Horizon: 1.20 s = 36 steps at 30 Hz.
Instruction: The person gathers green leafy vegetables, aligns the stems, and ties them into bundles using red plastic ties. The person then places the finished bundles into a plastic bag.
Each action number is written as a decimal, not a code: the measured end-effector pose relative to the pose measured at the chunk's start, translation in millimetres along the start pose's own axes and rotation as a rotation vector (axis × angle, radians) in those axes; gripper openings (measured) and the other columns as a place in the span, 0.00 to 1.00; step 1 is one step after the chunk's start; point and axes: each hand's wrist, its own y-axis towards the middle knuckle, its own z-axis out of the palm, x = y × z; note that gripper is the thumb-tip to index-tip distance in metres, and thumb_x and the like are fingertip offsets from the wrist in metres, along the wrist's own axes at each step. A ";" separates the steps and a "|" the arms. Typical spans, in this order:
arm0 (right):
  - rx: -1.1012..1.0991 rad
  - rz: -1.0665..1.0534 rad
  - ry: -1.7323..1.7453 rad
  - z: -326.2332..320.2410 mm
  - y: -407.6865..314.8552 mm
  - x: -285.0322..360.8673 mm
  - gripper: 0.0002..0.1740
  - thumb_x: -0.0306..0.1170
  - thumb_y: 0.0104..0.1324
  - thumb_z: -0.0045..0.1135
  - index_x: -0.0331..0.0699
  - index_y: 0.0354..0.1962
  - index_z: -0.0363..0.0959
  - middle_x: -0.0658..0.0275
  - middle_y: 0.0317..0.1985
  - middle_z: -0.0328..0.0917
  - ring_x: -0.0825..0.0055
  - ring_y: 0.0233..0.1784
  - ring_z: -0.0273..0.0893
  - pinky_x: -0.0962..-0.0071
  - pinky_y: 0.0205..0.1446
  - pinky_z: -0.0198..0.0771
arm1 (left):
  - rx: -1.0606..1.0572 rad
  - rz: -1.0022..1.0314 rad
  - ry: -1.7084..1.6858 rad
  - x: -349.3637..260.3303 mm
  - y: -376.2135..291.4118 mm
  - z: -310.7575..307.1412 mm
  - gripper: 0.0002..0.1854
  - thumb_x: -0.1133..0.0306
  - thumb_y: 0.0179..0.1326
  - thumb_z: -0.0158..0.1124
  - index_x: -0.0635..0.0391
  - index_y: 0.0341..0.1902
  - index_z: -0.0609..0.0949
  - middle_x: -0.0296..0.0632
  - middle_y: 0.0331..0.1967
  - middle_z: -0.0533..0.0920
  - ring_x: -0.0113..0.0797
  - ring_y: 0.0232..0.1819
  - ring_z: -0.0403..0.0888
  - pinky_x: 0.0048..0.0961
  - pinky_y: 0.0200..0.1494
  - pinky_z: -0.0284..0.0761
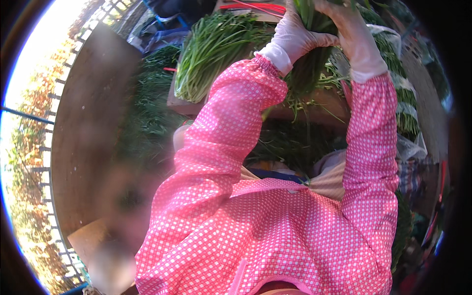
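My left hand, in a pale thin glove, grips a bunch of green chives near the top edge of the view. Its thumb stretches across the stalks towards my right wrist. On the other side of the same bunch is my right hand, gloved too, its fingers partly cut off by the picture's top edge. The lower stalks hang in shadow between my forearms, above a wooden work board strewn with loose trimmings. Left of my left hand, a thick bundle of chives lies on the board, pale ends towards me.
Red tie strips lie at the board's far end. Long loose greens are heaped on the left, beside a brown panel. On the right are several bundles of greens with clear plastic. A person's blurred part shows lower left.
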 end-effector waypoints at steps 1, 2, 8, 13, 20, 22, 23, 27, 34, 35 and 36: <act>-0.016 0.019 -0.027 4.9 -0.8 4.8 0.25 0.28 0.63 0.67 0.31 0.56 0.72 0.62 0.48 0.81 0.76 0.49 0.79 0.77 0.53 0.75 | -0.126 0.092 0.312 3.7 -3.6 8.4 0.42 0.86 0.50 0.72 0.54 0.68 0.64 0.42 0.60 0.76 0.34 0.59 0.75 0.31 0.60 0.75; -0.033 0.035 -0.052 10.2 -0.3 8.7 0.25 0.28 0.63 0.67 0.31 0.57 0.71 0.61 0.48 0.81 0.77 0.50 0.79 0.77 0.53 0.75 | -0.106 0.082 0.113 6.1 -0.5 14.1 0.40 0.86 0.50 0.71 0.54 0.67 0.65 0.42 0.60 0.76 0.34 0.59 0.76 0.31 0.59 0.75; -0.092 0.075 -0.154 33.2 -2.8 23.5 0.30 0.30 0.64 0.66 0.29 0.61 0.67 0.60 0.51 0.79 0.78 0.51 0.77 0.78 0.55 0.73 | -0.178 0.007 0.012 1.8 10.3 2.8 0.19 0.86 0.52 0.69 0.57 0.47 0.80 0.34 0.40 0.85 0.29 0.41 0.83 0.26 0.44 0.79; -0.184 -0.134 -0.119 0.6 -45.0 3.3 0.41 0.37 0.64 0.68 0.28 0.68 0.58 0.57 0.58 0.74 0.72 0.61 0.72 0.76 0.63 0.68 | -0.316 0.034 0.237 -4.5 -5.1 -23.6 0.20 0.87 0.53 0.69 0.56 0.49 0.80 0.31 0.41 0.83 0.28 0.43 0.81 0.26 0.45 0.78; -0.036 0.024 -0.958 -32.6 -82.5 -130.2 0.62 0.48 0.51 0.77 0.31 0.72 0.48 0.48 0.63 0.72 0.60 0.64 0.73 0.67 0.66 0.68 | -0.338 0.071 0.340 -51.3 -10.9 -61.8 0.10 0.78 0.55 0.70 0.59 0.42 0.84 0.34 0.36 0.84 0.27 0.38 0.81 0.25 0.49 0.78; 0.096 0.347 -1.193 -37.8 -96.8 -155.2 0.73 0.54 0.49 0.76 0.33 0.75 0.31 0.44 0.66 0.66 0.54 0.69 0.67 0.64 0.69 0.65 | -0.372 0.006 0.446 -55.5 -18.5 -80.4 0.12 0.79 0.59 0.64 0.56 0.47 0.85 0.40 0.42 0.84 0.31 0.44 0.82 0.31 0.52 0.79; 0.135 0.499 -1.128 -38.4 -105.7 -162.1 0.69 0.50 0.53 0.74 0.32 0.75 0.31 0.43 0.62 0.71 0.53 0.64 0.72 0.63 0.66 0.68 | -0.383 -0.014 0.505 -55.7 -20.2 -89.7 0.14 0.79 0.61 0.61 0.55 0.50 0.85 0.43 0.45 0.84 0.34 0.48 0.82 0.34 0.54 0.79; 0.098 0.545 -1.265 -17.7 -118.7 -168.0 0.45 0.49 0.64 0.60 0.32 0.69 0.55 0.46 0.40 0.82 0.53 0.43 0.83 0.59 0.46 0.77 | -0.476 -0.096 0.102 -71.0 -20.6 -129.2 0.23 0.81 0.58 0.61 0.57 0.59 0.77 0.44 0.43 0.84 0.37 0.45 0.83 0.39 0.52 0.80; 0.152 0.163 -1.411 30.6 -151.5 -125.8 0.21 0.51 0.64 0.58 0.41 0.39 0.75 0.59 0.19 0.79 0.59 0.25 0.82 0.62 0.29 0.75 | -0.418 -0.141 -0.104 -138.4 -35.2 -179.2 0.18 0.75 0.60 0.61 0.57 0.55 0.78 0.42 0.40 0.84 0.39 0.42 0.83 0.41 0.49 0.81; 0.049 0.106 -1.372 34.5 -160.3 -123.8 0.15 0.46 0.65 0.59 0.44 0.30 0.71 0.62 0.16 0.76 0.62 0.22 0.80 0.65 0.25 0.73 | -0.436 -0.150 -0.086 -148.1 -39.0 -184.2 0.17 0.74 0.60 0.61 0.58 0.54 0.78 0.42 0.40 0.84 0.39 0.42 0.83 0.41 0.49 0.81; 0.036 0.082 -1.342 34.2 -168.2 -123.7 0.14 0.44 0.65 0.60 0.44 0.32 0.71 0.61 0.17 0.76 0.60 0.22 0.80 0.63 0.25 0.72 | -0.439 -0.148 -0.078 -156.1 -42.8 -188.9 0.17 0.73 0.60 0.61 0.58 0.54 0.79 0.42 0.40 0.84 0.39 0.42 0.83 0.40 0.49 0.81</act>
